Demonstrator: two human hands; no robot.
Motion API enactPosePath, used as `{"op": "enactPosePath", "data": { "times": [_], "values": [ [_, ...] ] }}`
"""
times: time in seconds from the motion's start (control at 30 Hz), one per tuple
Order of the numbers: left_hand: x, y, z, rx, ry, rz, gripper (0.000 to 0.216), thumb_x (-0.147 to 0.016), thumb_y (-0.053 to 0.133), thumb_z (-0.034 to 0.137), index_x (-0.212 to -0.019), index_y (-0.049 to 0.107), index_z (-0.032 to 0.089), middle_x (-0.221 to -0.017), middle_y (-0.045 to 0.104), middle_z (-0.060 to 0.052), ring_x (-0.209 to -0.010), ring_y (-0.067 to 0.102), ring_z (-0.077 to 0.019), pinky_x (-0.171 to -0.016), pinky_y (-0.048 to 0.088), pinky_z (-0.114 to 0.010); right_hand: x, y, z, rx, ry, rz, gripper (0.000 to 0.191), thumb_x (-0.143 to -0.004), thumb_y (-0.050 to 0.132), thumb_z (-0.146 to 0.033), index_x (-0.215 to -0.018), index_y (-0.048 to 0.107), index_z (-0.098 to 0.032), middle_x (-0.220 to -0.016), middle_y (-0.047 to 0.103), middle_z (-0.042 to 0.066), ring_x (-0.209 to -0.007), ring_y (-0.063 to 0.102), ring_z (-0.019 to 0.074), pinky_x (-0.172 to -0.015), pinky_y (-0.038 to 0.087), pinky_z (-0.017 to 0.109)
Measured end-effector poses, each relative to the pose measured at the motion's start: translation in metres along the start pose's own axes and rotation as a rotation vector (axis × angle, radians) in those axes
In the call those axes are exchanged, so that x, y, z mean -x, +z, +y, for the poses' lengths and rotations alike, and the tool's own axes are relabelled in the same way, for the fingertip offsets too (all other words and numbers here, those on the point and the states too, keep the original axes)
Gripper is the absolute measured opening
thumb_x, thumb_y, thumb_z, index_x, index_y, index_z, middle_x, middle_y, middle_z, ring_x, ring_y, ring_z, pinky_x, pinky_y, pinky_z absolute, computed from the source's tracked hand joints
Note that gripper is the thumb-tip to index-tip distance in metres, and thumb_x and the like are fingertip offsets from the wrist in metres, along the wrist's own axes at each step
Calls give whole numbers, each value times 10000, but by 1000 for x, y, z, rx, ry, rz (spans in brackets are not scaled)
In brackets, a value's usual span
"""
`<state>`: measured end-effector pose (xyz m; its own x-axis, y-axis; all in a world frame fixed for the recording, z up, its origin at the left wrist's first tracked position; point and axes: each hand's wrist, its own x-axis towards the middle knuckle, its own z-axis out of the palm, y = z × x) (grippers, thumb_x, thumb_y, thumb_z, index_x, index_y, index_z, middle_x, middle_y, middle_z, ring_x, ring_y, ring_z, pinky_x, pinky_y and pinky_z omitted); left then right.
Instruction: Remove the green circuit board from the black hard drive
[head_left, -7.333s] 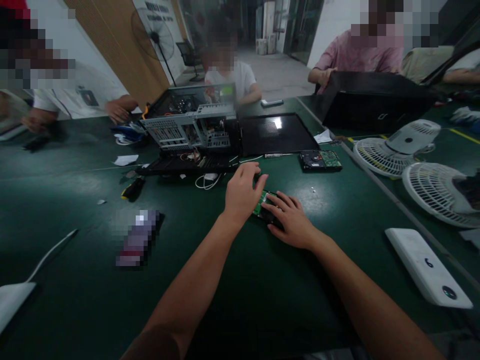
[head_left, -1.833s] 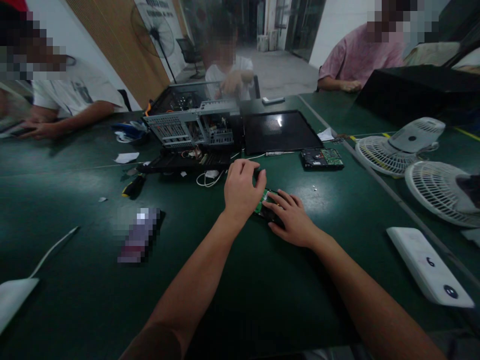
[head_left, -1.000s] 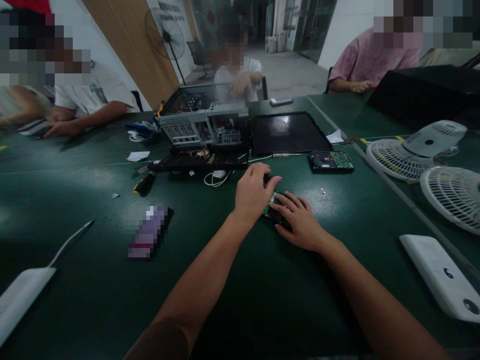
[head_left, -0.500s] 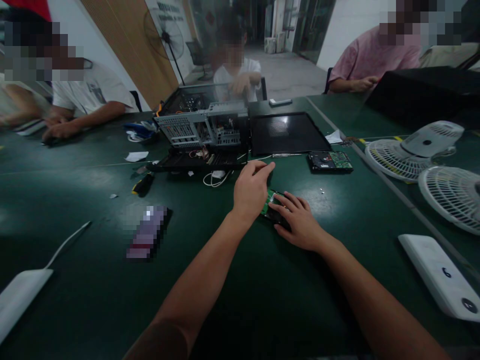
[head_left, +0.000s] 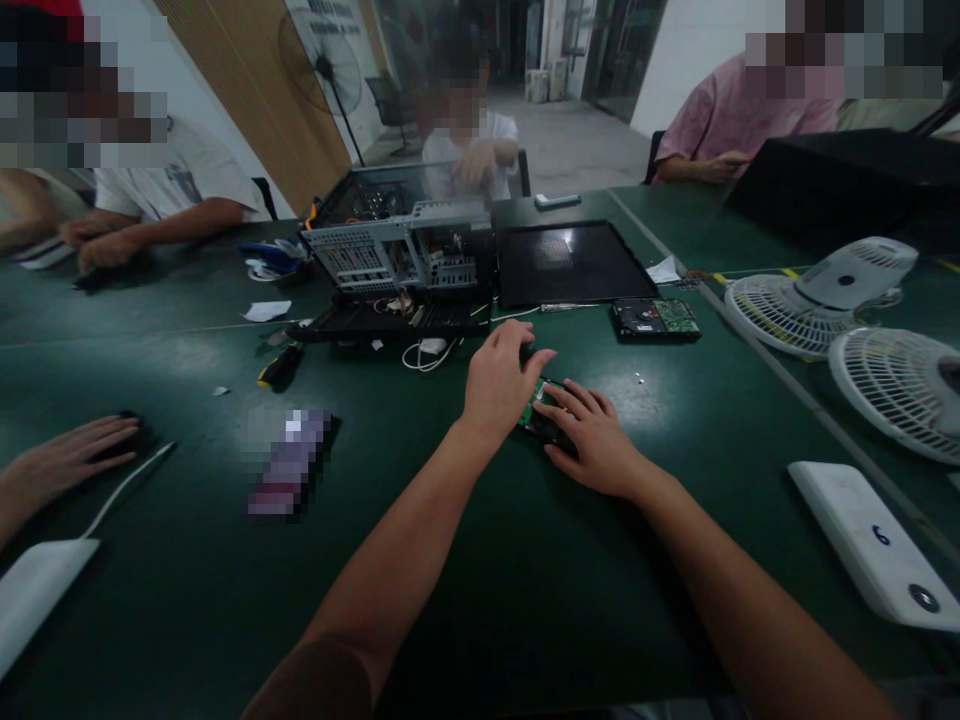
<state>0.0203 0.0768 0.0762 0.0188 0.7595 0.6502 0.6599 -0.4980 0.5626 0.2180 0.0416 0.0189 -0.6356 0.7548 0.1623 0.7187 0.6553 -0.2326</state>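
A hard drive with a green circuit board (head_left: pixel 537 410) lies on the green table (head_left: pixel 525 560), mostly covered by my hands. My left hand (head_left: pixel 499 384) curls over its left end, fingers bent down on the drive and a small dark thing I cannot make out. My right hand (head_left: pixel 589 440) lies across its right part, fingers spread and pressing it flat against the table.
An opened computer case (head_left: pixel 397 255) and its black side panel (head_left: pixel 570 262) lie beyond my hands, a second hard drive (head_left: pixel 657 318) to the right. Two white fans (head_left: pixel 817 300), a white box (head_left: pixel 870 540), a yellow-handled screwdriver (head_left: pixel 279 364), another person's hand (head_left: pixel 67 458) at left. Several people sit around.
Another person's hand has come into view at the left table edge. My left hand's fingers have shifted slightly over the drive; my right hand stays on it.
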Motion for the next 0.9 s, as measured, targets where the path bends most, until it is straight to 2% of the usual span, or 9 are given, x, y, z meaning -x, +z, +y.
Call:
{"op": "enactPosePath", "data": {
  "times": [0.13,0.23,0.33,0.5,0.57,0.73,0.9],
  "values": [
    [-1,-3,2,-45,51,26,163,-906,726,163,-1039,645,210,-1137,661,-72,-1108,638,-224,-972,549,-417,0,0,0,0,0,-6,605,-905,597,-366,-1497,490,-297,-1635,380,72,-1529,229,390,-1190,215,659],
    [-1,-3,2,-90,48,58,182,-910,719,171,-1083,698,222,-1110,632,-68,-1059,626,-219,-949,549,-408,0,1,0,2,3,-6,607,-904,601,-365,-1496,491,-293,-1636,378,75,-1528,230,391,-1190,212,656],
    [-2,-3,2,-92,65,36,233,-933,673,133,-1147,705,218,-1098,654,-67,-1043,640,-206,-944,558,-387,0,1,0,5,0,-7,602,-907,599,-366,-1495,491,-286,-1642,368,73,-1531,228,385,-1195,211,646],
    [-2,-2,2,-56,117,-17,283,-959,600,74,-1207,669,191,-1208,702,-88,-1156,656,-204,-1041,541,-405,1,1,1,0,-1,0,603,-905,601,-365,-1494,489,-297,-1642,370,67,-1531,233,382,-1194,216,650],
    [-1,0,3,-44,121,-3,252,-946,642,98,-1181,668,185,-1210,698,-96,-1162,657,-211,-1044,545,-410,1,2,1,2,-2,2,604,-904,601,-363,-1494,489,-297,-1642,370,66,-1532,233,382,-1194,214,652],
    [0,0,4,-31,78,62,158,-911,727,170,-1056,672,198,-1096,671,-74,-1035,674,-197,-903,599,-360,0,2,0,9,0,3,606,-904,599,-360,-1497,485,-307,-1641,370,55,-1533,229,384,-1195,219,657],
    [-1,-4,3,-40,104,11,153,-941,666,121,-1062,658,213,-1111,723,-57,-1086,686,-206,-978,577,-409,0,1,0,4,1,3,614,-900,605,-366,-1498,483,-306,-1640,372,57,-1532,231,386,-1194,220,663]
  ]
}}
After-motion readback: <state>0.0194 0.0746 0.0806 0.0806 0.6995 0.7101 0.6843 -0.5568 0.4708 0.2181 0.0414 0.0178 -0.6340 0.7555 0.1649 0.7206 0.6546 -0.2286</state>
